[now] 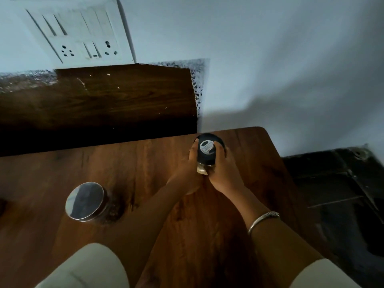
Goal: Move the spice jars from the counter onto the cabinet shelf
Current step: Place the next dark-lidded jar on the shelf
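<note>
One big pale wall (270, 59) fills the top and the right side. Below it is a brown wooden table (52, 173) with a rounded far corner. Behind the table sits a darker wooden ledge (114, 100), with speckled stone along its top and right edge. On the wall above the ledge is a white switch board (79, 36) with plug holes. Past the right end of the table the floor (332, 183) is dark.

Two arms in pale sleeves (83, 267) reach over the table. The left hand (188, 163) and the right hand (223, 173) meet near the far right corner. Each grip is closed, with fingers curled round the sides of one spice jar (207, 149) that has a black lid and a white sticker on top. I cannot tell if this jar touches the table.

A second jar (85, 201) with a shiny metal lid stands on the left part of the table, well apart from the hands. A thin silver bangle (264, 220) is on the right wrist.
</note>
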The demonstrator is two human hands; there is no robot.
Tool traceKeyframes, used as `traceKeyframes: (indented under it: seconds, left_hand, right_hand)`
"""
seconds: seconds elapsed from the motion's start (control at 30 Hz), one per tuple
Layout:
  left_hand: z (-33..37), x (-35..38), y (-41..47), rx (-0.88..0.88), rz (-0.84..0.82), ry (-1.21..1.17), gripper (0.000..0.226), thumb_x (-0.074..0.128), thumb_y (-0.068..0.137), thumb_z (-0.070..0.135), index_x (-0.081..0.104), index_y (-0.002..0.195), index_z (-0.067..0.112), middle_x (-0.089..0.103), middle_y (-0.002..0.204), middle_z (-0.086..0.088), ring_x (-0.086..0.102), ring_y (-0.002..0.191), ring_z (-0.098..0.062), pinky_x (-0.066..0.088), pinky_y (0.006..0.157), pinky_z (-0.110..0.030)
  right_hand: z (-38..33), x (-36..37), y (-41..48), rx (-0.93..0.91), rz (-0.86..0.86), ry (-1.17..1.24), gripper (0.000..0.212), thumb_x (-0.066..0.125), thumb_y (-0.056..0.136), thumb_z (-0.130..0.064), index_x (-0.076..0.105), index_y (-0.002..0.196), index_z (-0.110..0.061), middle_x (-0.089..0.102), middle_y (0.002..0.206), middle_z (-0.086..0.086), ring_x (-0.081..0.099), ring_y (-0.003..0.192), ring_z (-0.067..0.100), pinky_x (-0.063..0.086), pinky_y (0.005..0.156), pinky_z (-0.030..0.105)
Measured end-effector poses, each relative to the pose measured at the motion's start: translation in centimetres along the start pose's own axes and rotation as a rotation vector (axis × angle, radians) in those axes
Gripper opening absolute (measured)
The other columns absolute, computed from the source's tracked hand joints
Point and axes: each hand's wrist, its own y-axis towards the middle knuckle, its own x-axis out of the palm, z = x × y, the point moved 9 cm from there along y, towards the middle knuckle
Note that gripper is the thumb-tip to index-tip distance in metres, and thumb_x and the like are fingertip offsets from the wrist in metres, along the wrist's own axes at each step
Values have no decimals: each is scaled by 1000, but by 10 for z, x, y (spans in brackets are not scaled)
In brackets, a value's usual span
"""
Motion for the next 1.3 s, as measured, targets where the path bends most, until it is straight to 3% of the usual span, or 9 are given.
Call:
traceKeyframes:
  seconds: [0.37, 0.47, 0.57, 0.63, 0.73, 0.93, 1.13, 1.23, 1.3]
  left_hand:
    - [10, -37, -19, 198, 234, -218, 113, 78, 71, 18, -6, 148, 20, 30, 151, -5, 31, 138, -17, 29, 112, -31]
    - [15, -53, -40, 258, 296, -293, 111, 74, 73, 29, -9, 146, 33, 36, 147, -1, 37, 135, -13, 34, 110, -33]
    - [18, -67, -67, 273, 343, -388, 101, 70, 75, 38, -9, 137, 54, 36, 147, 2, 37, 135, -13, 35, 110, -43]
    - [18, -78, -86, 271, 380, -398, 93, 65, 73, 46, -2, 137, 57, 36, 147, 2, 38, 134, -16, 37, 107, -48]
    - [21, -101, -121, 326, 421, -315, 92, 60, 73, 52, 1, 142, 49, 39, 145, 4, 38, 134, -16, 37, 106, -50]
    - [39, -152, -208, 544, 520, -204, 103, 73, 71, 35, 3, 146, 25, 27, 151, -8, 25, 141, -21, 32, 109, -52]
    - [37, -195, -273, 602, 515, -275, 110, 77, 69, 31, -1, 146, 24, 23, 148, 5, 25, 138, -9, 27, 110, -17]
    - [31, -214, -299, 606, 440, -470, 114, 79, 64, 22, -3, 142, 36, 29, 145, 6, 40, 131, -9, 42, 104, -28]
    - [28, -223, -312, 609, 408, -578, 113, 77, 63, 14, -2, 141, 38, 38, 134, 14, 51, 118, 0, 49, 91, -19]
  right_hand:
    - [-28, -39, -19, -73, 195, 371, 84, 73, 76, -13, 22, 142, -2, 42, 137, 17, 46, 125, 24, 43, 98, 24]
    - [-48, -53, -33, -90, 246, 476, 81, 74, 77, -15, 25, 140, -3, 45, 137, 14, 46, 125, 19, 45, 101, 30]
    - [-69, -63, -57, -85, 307, 514, 80, 75, 77, -17, 27, 140, -3, 44, 138, 12, 40, 124, 6, 38, 100, 14]
    - [-83, -68, -74, -77, 345, 568, 80, 75, 76, -17, 28, 140, -6, 43, 138, 11, 40, 124, 6, 39, 102, 19]
    - [-107, -75, -102, -38, 395, 656, 79, 75, 76, -16, 28, 140, -10, 43, 138, 5, 47, 125, 20, 45, 102, 37]
    - [-175, -100, -158, -88, 497, 717, 71, 76, 74, -21, 33, 130, -25, 45, 111, -27, 60, 106, 17, 52, 77, 10]
    - [-234, -110, -198, -168, 474, 719, 74, 69, 78, -37, 27, 138, -26, 45, 130, -3, 58, 104, 6, 52, 75, 11]
    - [-251, -108, -211, -166, 389, 885, 70, 59, 76, -53, 27, 136, -35, 50, 130, 6, 62, 100, 7, 54, 71, 20]
    - [-268, -103, -214, -206, 269, 976, 66, 55, 74, -60, 34, 131, -36, 54, 125, 2, 62, 102, 10, 53, 75, 24]
